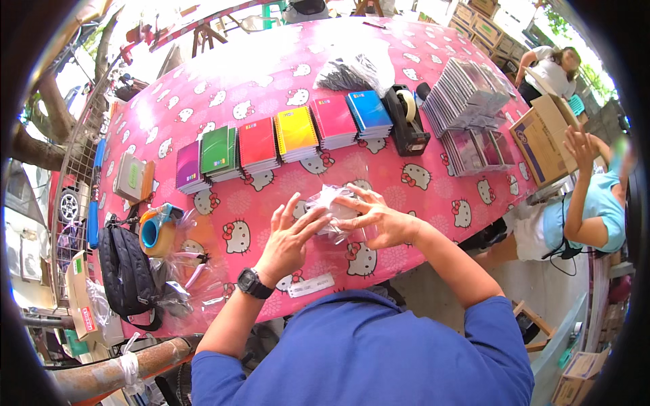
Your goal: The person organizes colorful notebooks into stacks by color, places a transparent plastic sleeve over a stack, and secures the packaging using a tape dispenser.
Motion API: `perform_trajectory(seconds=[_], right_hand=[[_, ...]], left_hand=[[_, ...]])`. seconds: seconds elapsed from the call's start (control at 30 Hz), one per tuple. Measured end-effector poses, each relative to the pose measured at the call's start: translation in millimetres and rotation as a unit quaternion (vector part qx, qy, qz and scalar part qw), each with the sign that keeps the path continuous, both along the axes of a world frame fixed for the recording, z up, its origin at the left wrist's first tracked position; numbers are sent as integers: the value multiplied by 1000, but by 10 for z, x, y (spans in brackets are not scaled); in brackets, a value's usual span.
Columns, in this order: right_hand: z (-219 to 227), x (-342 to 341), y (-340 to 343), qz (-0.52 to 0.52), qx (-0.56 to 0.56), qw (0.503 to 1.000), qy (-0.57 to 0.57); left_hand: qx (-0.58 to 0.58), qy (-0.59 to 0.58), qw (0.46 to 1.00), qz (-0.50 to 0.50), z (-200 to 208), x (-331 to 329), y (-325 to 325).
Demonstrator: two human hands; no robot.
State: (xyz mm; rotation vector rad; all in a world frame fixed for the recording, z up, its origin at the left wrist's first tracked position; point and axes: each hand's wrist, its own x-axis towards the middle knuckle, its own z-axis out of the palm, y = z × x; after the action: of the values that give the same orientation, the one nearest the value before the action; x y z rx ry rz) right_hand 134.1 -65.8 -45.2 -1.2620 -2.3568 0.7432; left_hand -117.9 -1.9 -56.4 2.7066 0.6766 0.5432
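At the near middle of the table, a crumpled clear plastic wrapping [330, 199] with a whitish look lies between my hands; what is inside I cannot make out. My left hand [292, 238] comes from the left, wristwatch on, its fingers stretched and apart with some tips against the plastic. From the other side my right hand [380, 218] spreads its fingers over the wrapping's right edge. Beyond them stand stacks of spiral notebooks in a row: purple [191, 166], green [219, 150], red [258, 143], yellow [296, 130], pink [332, 120] and blue [370, 110].
A black tape dispenser [406, 125] stands beside the blue stack, with piles of plastic-wrapped items [467, 95] farther right. At left lie a black backpack [125, 271] and tape rolls [157, 231]. A carton [545, 145] and a person in light blue [599, 210] are at right.
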Motion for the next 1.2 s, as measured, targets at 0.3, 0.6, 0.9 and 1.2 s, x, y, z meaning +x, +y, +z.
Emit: perform_trajectory(seconds=[0.3,0.6,0.9,1.2], right_hand=[[38,-48,-30,-16,-9,1000,-25],[20,30,56,17,-31,997,68],[-517,2121,794,-691,-13,722,31],[-777,1825,594,-600,150,734,279]], left_hand=[[-43,-40,998,26,-128,-61,-88],[-7,55,998,15,13,146,-22],[-31,16,999,19,-76,266,-77],[-8,24,999,22,-36,221,-63]])
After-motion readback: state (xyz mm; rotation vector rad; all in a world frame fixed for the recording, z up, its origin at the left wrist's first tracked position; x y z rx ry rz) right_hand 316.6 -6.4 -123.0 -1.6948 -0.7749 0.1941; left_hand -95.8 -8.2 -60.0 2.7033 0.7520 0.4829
